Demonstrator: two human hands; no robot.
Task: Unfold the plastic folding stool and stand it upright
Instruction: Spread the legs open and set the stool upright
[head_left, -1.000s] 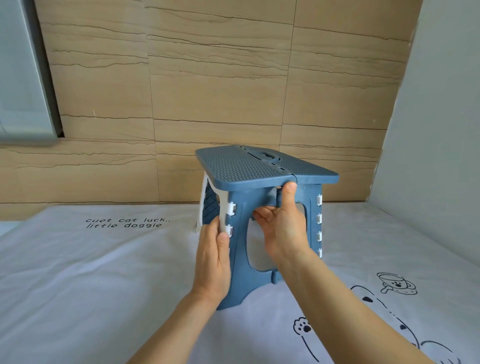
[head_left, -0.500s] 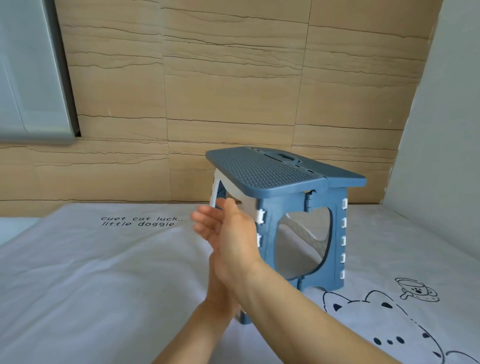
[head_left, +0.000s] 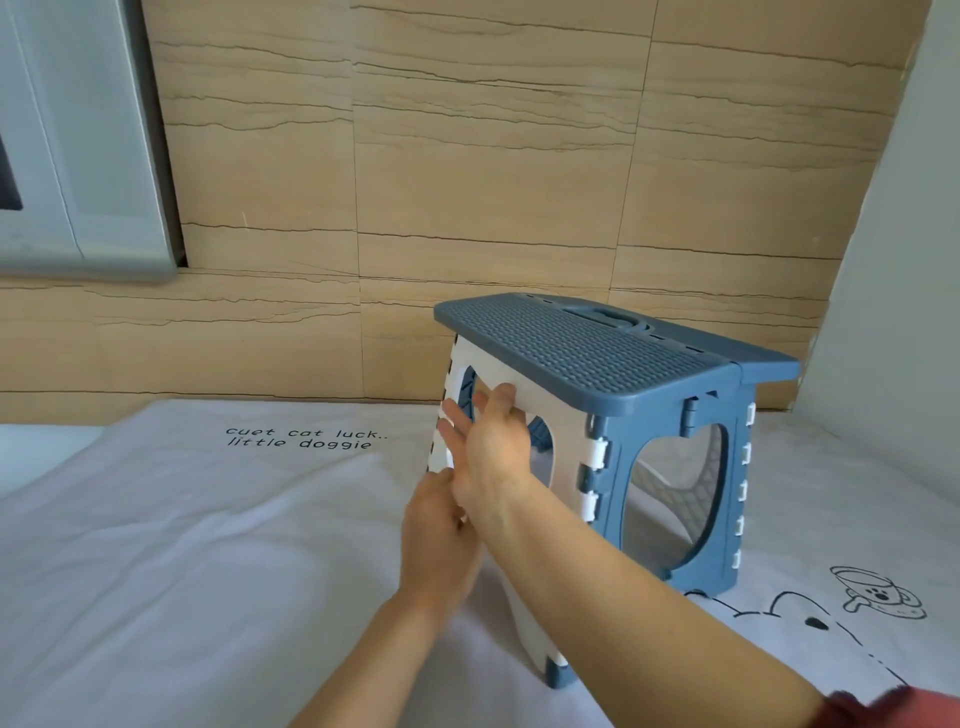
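The blue and white plastic folding stool stands on the white sheet, its textured seat on top and tilted slightly, legs spread. My right hand lies flat with fingers apart against the white side panel on the stool's left. My left hand is below and behind it, partly hidden by the right wrist, touching the lower left edge of that panel. Whether the left fingers grip the panel is hidden.
A white sheet with printed text and cartoon animal drawings covers the surface. A wood-grain wall rises close behind the stool. A grey wall stands to the right, a grey framed panel at upper left.
My right hand left the blue front leg and crossed to the white left panel. The stool's legs have spread wider, and the view has shifted so the stool sits further right.
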